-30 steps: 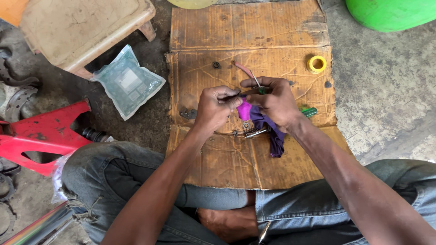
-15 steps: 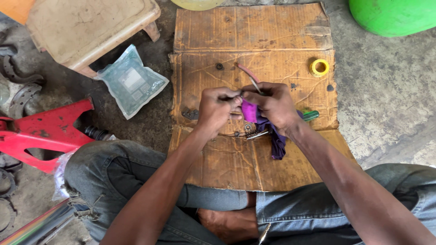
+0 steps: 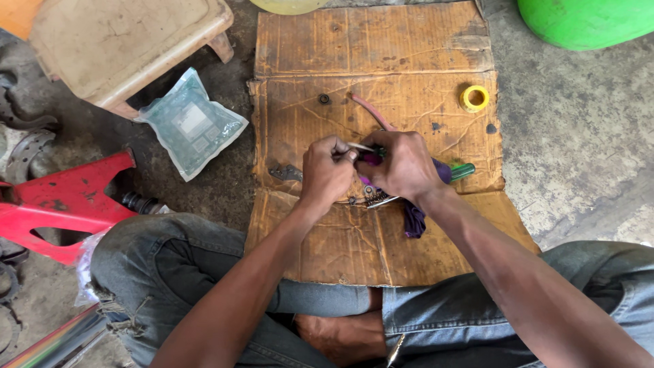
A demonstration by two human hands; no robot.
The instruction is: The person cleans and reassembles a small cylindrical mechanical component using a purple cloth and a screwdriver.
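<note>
The left hand (image 3: pixel 327 170) is curled tight, thumb and forefinger pinching the end of a thin pale rod-like piece (image 3: pixel 360 146) that bridges the small gap to the other hand. The right hand (image 3: pixel 403 165) is closed over a small bright magenta part (image 3: pixel 370 159) wrapped in a soft purple cloth (image 3: pixel 413 217), whose loose tail hangs out below the wrist. What lies inside the right fist is mostly hidden, so its exact shape cannot be told.

Both hands hover just above the middle of a worn brown corrugated cardboard sheet (image 3: pixel 381 61) spread on the concrete floor. The held piece looks small and light, probably stiff and perhaps greasy; the cloth seems to be there to give a surer hold. A fingertip pinch at the thin end, with the wrapped body steadied in the palm, seems the sensible hold, since a bare grasp might slip.

On the cardboard, just under the hands, lies a small coiled metal spring with a clip (image 3: pixel 373 198); a green-handled tool (image 3: pixel 463 170) pokes out from behind the right hand. A small yellow ring of tape (image 3: pixel 475 99) sits toward the cardboard's far right, and a curved pinkish tube (image 3: pixel 371 112) lies above the hands. Off the cardboard's left edge rest a clear plastic pouch (image 3: pixel 193 126) and, farther out, a red metal frame part (image 3: pixel 65 197).
</note>
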